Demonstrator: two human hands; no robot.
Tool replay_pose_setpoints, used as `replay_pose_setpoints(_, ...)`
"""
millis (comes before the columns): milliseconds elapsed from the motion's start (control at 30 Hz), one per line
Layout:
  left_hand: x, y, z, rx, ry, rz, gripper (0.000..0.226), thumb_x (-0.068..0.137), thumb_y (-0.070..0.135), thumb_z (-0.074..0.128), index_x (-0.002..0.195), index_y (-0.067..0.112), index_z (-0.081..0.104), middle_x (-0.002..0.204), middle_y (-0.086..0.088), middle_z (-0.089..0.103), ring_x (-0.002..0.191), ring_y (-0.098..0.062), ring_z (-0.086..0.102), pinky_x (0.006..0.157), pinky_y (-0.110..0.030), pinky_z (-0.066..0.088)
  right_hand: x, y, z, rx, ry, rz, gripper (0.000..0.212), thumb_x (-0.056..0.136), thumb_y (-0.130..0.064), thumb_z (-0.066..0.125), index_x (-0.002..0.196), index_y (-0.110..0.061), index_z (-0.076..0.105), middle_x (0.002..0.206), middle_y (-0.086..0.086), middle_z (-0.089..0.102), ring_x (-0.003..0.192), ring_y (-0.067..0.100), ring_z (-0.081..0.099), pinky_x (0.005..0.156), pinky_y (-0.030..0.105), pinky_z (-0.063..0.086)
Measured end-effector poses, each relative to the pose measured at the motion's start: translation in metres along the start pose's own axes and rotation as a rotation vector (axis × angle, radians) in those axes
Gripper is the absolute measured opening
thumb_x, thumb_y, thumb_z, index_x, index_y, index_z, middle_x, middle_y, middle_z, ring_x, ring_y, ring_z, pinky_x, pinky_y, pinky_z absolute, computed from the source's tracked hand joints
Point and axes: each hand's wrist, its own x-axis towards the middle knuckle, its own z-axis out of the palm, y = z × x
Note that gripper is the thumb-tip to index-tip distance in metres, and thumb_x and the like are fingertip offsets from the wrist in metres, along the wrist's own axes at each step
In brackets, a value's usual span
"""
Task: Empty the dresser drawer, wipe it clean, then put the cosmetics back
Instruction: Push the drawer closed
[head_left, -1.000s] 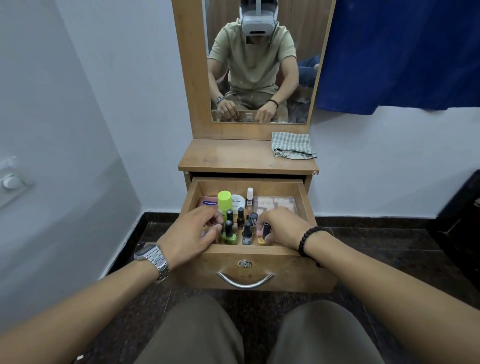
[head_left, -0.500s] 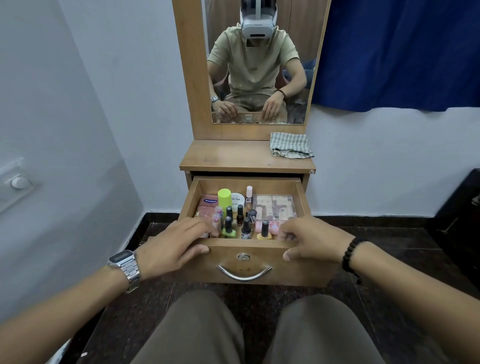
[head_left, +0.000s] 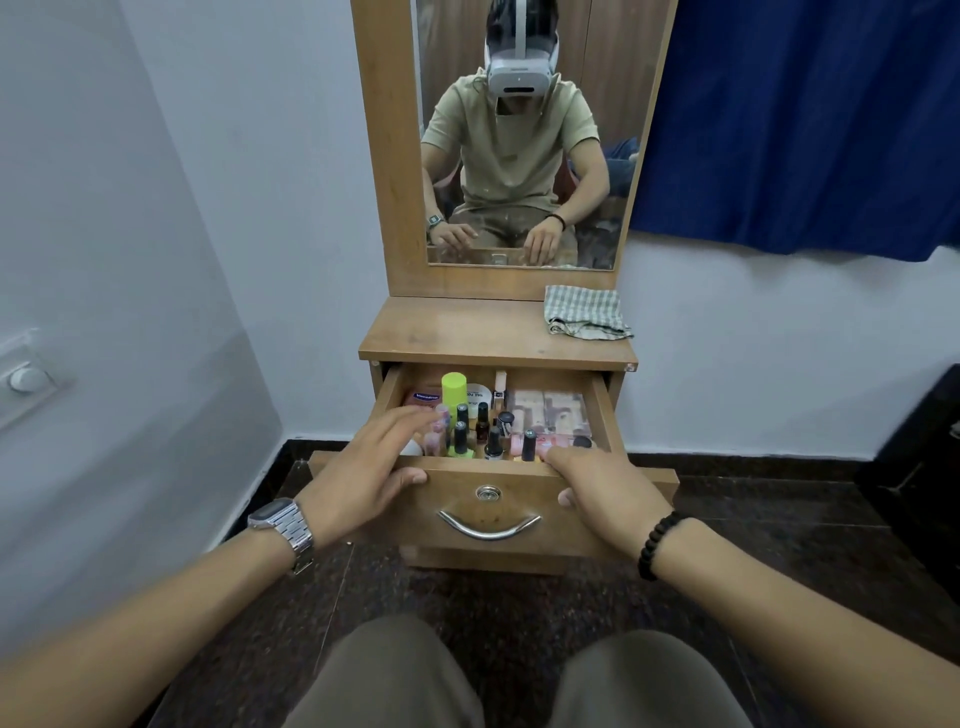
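Observation:
The wooden drawer (head_left: 519, 483) of the dresser stands pulled out and holds cosmetics. Inside are a lime-green capped bottle (head_left: 453, 389), a pink tin (head_left: 426, 397), several small nail polish bottles (head_left: 493, 441) and a beige makeup palette (head_left: 548, 410). My left hand (head_left: 363, 467) lies over the drawer's front left corner, its fingers straight and blurred above the bottles, its thumb on the front panel. My right hand (head_left: 608, 493) grips the front panel at the right, fingers over the rim and thumb on the face.
A checked cloth (head_left: 584, 314) lies folded at the right of the dresser top (head_left: 467, 332), below the mirror (head_left: 519, 130). A blue curtain (head_left: 805, 119) hangs at the right. A white wall with a switch (head_left: 23, 379) is close on the left, dark furniture (head_left: 919, 467) on the right.
Both hands drew back from among the nail polish bottles to the drawer's front edge. My left fingers now stretch over the rim again.

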Motion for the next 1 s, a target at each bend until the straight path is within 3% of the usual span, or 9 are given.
replay_pose_setpoints(100, 0.013, -0.004, 0.003, 0.074, 0.022, -0.081, 0.071, 0.091, 0.028, 0.063, 0.150, 0.028, 0.023, 0.155, 0.004, 0.027, 0.138, -0.017, 0.031, 0.109, -0.038, 0.037, 0.010, 0.005, 0.009, -0.056, 0.156, -0.057, 0.042, 0.089, -0.006, 0.055, 0.128, -0.021, 0.047, 0.130, 0.002, 0.050, 0.114, 0.022, 0.049, 0.099, 0.033, 0.041)
replay_pose_setpoints(200, 0.031, -0.006, 0.004, 0.208, 0.032, -0.169, 0.083, 0.089, 0.035, 0.064, 0.153, 0.026, 0.013, 0.159, 0.004, 0.018, 0.141, -0.018, 0.026, 0.107, -0.039, 0.040, 0.021, 0.011, 0.015, -0.111, 0.242, -0.069, 0.066, 0.090, -0.001, 0.055, 0.146, -0.026, 0.030, 0.152, 0.006, 0.031, 0.137, 0.025, 0.033, 0.113, 0.036, 0.026)
replay_pose_setpoints(300, 0.055, -0.011, 0.003, 0.291, 0.008, -0.201, 0.088, 0.085, 0.036, 0.068, 0.153, 0.023, 0.013, 0.159, 0.001, 0.018, 0.143, -0.022, 0.024, 0.107, -0.044, 0.039, 0.039, 0.022, 0.020, -0.218, 0.283, -0.063, 0.084, 0.086, 0.003, 0.061, 0.152, -0.027, 0.020, 0.160, 0.009, 0.017, 0.145, 0.028, 0.022, 0.116, 0.040, 0.023)
replay_pose_setpoints(433, 0.083, -0.020, 0.005, 0.381, -0.075, -0.266, 0.091, 0.083, 0.035, 0.070, 0.152, 0.024, 0.012, 0.161, 0.002, 0.010, 0.145, -0.022, 0.017, 0.109, -0.046, 0.033, 0.062, 0.031, 0.022, -0.260, 0.273, -0.040, 0.088, 0.092, -0.001, 0.051, 0.153, -0.028, -0.005, 0.162, 0.004, -0.003, 0.149, 0.025, 0.000, 0.119, 0.043, 0.007)
replay_pose_setpoints(567, 0.099, -0.034, 0.013, 0.428, -0.169, -0.312, 0.094, 0.082, 0.031, 0.071, 0.152, 0.023, 0.010, 0.161, 0.001, 0.007, 0.147, -0.021, 0.010, 0.114, -0.044, 0.019, 0.084, 0.041, 0.018, -0.256, 0.291, 0.083, 0.098, 0.086, -0.011, 0.062, 0.153, -0.019, -0.008, 0.162, 0.005, 0.005, 0.148, 0.027, 0.007, 0.118, 0.045, 0.011)
replay_pose_setpoints(667, 0.106, -0.044, 0.019, 0.498, -0.114, -0.270, 0.093, 0.075, 0.032, 0.077, 0.149, 0.023, 0.021, 0.155, 0.000, 0.022, 0.141, -0.023, 0.025, 0.110, -0.042, 0.024, 0.099, 0.048, 0.014, -0.280, 0.233, 0.110, 0.104, 0.079, -0.024, 0.072, 0.154, -0.017, -0.001, 0.160, 0.006, 0.010, 0.146, 0.029, 0.011, 0.117, 0.046, 0.016)
replay_pose_setpoints(833, 0.110, -0.054, 0.027, 0.544, 0.011, -0.214, 0.085, 0.069, 0.028, 0.081, 0.140, 0.021, 0.037, 0.143, -0.004, 0.038, 0.129, -0.029, 0.038, 0.100, -0.043, 0.031, 0.113, 0.053, 0.018, -0.383, 0.322, 0.095, 0.088, 0.072, -0.017, 0.073, 0.146, -0.018, 0.025, 0.147, 0.006, 0.034, 0.131, 0.030, 0.035, 0.100, 0.044, 0.032)
replay_pose_setpoints(1000, 0.113, -0.063, 0.037, 0.598, 0.110, -0.168, 0.082, 0.058, 0.016, 0.083, 0.130, 0.019, 0.044, 0.132, -0.007, 0.046, 0.117, -0.031, 0.045, 0.092, -0.043, 0.033, 0.120, 0.063, 0.026, -0.406, 0.431, 0.073, 0.083, 0.070, -0.005, 0.068, 0.142, -0.020, 0.031, 0.140, 0.004, 0.041, 0.122, 0.029, 0.041, 0.094, 0.041, 0.030)
